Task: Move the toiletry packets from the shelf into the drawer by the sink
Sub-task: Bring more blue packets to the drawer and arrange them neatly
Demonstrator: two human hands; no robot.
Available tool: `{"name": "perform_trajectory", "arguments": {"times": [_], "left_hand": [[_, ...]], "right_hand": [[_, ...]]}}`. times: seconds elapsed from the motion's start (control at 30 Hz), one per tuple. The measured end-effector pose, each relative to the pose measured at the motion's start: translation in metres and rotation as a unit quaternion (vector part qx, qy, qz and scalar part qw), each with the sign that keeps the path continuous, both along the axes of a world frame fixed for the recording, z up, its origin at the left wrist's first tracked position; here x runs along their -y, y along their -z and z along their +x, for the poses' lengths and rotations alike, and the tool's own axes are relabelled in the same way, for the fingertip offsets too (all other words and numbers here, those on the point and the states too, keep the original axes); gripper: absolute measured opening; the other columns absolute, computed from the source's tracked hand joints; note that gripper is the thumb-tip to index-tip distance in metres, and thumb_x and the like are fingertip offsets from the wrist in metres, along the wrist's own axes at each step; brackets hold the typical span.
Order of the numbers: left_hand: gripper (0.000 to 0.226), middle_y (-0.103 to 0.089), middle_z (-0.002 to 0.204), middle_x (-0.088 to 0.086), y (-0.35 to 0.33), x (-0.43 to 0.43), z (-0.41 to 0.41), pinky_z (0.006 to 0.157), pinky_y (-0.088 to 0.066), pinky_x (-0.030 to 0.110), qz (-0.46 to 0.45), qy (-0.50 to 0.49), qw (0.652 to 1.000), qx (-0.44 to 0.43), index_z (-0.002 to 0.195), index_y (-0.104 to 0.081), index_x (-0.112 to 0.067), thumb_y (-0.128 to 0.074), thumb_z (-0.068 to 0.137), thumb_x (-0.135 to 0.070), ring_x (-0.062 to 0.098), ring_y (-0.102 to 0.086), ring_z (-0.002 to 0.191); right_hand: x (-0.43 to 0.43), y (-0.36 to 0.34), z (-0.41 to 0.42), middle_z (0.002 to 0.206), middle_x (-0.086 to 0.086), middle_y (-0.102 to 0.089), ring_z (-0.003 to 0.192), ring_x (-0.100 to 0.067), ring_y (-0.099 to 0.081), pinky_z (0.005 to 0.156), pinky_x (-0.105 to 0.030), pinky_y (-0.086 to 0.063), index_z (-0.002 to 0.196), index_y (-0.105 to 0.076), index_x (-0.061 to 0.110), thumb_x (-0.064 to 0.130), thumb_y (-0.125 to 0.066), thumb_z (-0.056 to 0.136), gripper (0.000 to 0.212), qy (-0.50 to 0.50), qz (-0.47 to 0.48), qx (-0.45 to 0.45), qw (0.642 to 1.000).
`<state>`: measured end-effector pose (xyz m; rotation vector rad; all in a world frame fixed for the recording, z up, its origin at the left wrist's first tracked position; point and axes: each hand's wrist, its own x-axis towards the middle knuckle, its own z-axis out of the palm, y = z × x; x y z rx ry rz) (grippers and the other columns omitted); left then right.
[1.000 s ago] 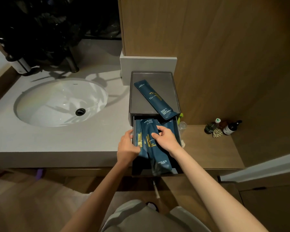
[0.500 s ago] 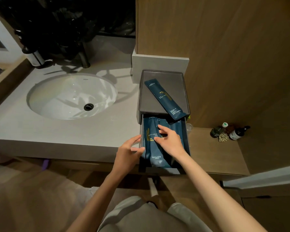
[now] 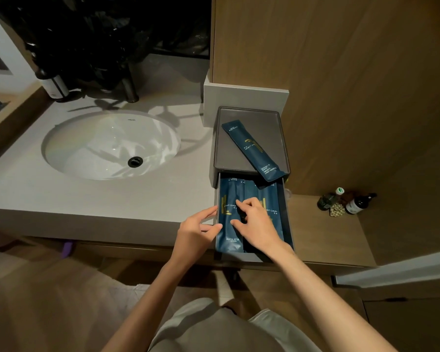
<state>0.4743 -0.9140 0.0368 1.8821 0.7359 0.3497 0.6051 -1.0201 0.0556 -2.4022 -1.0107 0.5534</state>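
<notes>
My left hand reached in, fingers straight and apart, tips touching the left dental-kit packet at the open drawer's edge. My right hand lay bent-fingered on the packets; whether it pinched one, I couldn't tell. At least two packets lay in the drawer, and one more packet lay atop the drawer unit.

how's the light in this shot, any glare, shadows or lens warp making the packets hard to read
Head view: dim and warm overall, nearly black at top left; the sink is the brightest patch, crossed by leafy shadows and small glints; the wide lens slants straight edges near the frame borders; gold and white print on the packets in the drawer is sharp and readable.
</notes>
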Motion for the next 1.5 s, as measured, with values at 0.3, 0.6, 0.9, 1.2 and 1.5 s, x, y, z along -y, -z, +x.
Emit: {"name": "perform_trajectory", "arguments": {"times": [0.3, 0.6, 0.9, 1.2, 1.5], "left_hand": [[0.049, -0.07, 0.112, 0.003, 0.004, -0.001, 0.0, 0.081, -0.054, 0.015, 0.033, 0.015, 0.999, 0.021, 0.131, -0.054, -0.015, -0.068, 0.084, -0.011, -0.009, -0.066, 0.075], [0.048, -0.072, 0.105, 0.014, 0.004, 0.0, 0.0, 0.076, -0.051, 0.007, 0.079, 0.019, 0.996, 0.029, 0.13, -0.056, -0.011, -0.068, 0.084, -0.007, -0.009, -0.065, 0.071], [0.052, -0.063, 0.124, -0.006, -0.008, -0.005, 0.019, 0.081, -0.057, 0.031, 0.009, 0.003, 1.0, -0.013, 0.135, -0.05, -0.024, -0.066, 0.086, -0.02, 0.003, -0.068, 0.076], [0.053, -0.064, 0.125, -0.005, -0.009, -0.012, 0.026, 0.085, -0.057, 0.037, -0.023, -0.007, 0.999, -0.03, 0.134, -0.051, -0.03, -0.068, 0.084, -0.021, 0.007, -0.069, 0.081], [0.054, -0.062, 0.124, 0.0, -0.017, -0.017, 0.028, 0.078, -0.05, 0.019, -0.023, -0.02, 0.999, -0.01, 0.137, -0.046, -0.027, -0.065, 0.086, -0.022, 0.006, -0.066, 0.082]], "right_hand": [[0.026, -0.008, 0.016, 0.161, 0.009, 0.007, 0.147, -0.023, 0.013, 0.118, -0.048, -0.002, 0.153, -0.002, 0.03, 0.054, -0.055, 0.087, 0.088, -0.219, -0.166, 0.093, 0.957], [0.024, 0.006, 0.017, 0.16, 0.008, 0.013, 0.146, -0.024, 0.018, 0.118, -0.046, 0.004, 0.152, 0.006, 0.03, 0.057, -0.054, 0.086, 0.093, -0.226, -0.185, 0.098, 0.951], [0.018, -0.046, 0.031, 0.141, 0.008, -0.051, 0.127, -0.015, -0.049, 0.101, -0.038, -0.047, 0.137, -0.048, 0.029, 0.029, -0.052, 0.095, 0.042, -0.121, 0.014, 0.172, 0.977], [-0.006, -0.039, 0.09, 0.156, -0.009, -0.027, 0.143, -0.03, -0.026, 0.118, -0.042, -0.023, 0.15, -0.026, 0.024, 0.021, -0.061, 0.09, 0.069, -0.053, -0.056, 0.231, 0.97], [-0.004, -0.037, 0.091, 0.148, -0.004, -0.044, 0.121, -0.029, -0.053, 0.093, -0.042, -0.049, 0.146, -0.037, 0.019, 0.007, -0.052, 0.092, 0.057, -0.041, -0.023, 0.285, 0.957]]}}
